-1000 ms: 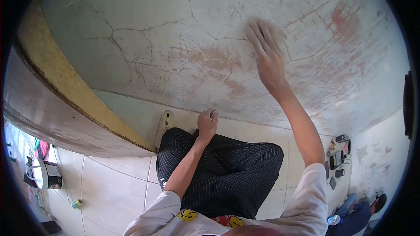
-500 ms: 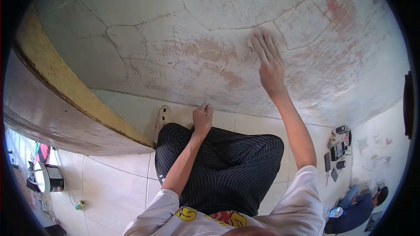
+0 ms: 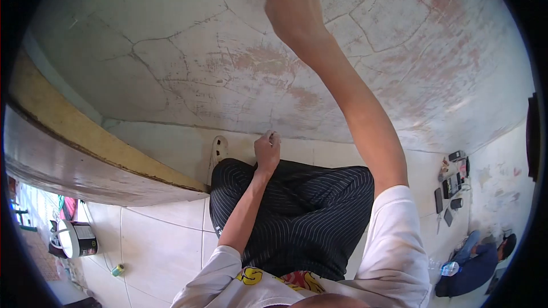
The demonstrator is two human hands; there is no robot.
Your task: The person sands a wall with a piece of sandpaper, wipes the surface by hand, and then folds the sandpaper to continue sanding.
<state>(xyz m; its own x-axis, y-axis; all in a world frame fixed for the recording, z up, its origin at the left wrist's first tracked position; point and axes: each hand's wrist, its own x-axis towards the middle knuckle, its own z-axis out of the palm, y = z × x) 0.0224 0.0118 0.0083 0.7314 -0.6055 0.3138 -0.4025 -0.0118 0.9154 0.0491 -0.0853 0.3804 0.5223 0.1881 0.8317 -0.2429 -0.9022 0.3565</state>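
My right hand (image 3: 292, 5) is high on the cracked, patchy wall (image 3: 251, 63), fingers stretched out and partly cut off by the top edge of the view. Whether anything lies under its palm is hidden. Low down, close to the foot of the wall, my left hand (image 3: 267, 149) is closed with its fingers curled. Anything inside those fingers is too small to make out. Below it are my crossed legs in dark striped trousers (image 3: 297, 217), and a light clog (image 3: 219, 147) shows beside my knee.
A door-like panel with a yellowish edge (image 3: 114, 142) stands at my left. Behind it are a white bucket (image 3: 67, 239) and a small green roll (image 3: 117, 270) on the tiles. At right, several dark items (image 3: 452, 185) lie by the wall; a person (image 3: 471, 268) sits near a plastic bottle (image 3: 450, 268).
My right hand has slid up and left across the wall, from the middle area to the top edge of view. My left hand stays closed in nearly the same place.
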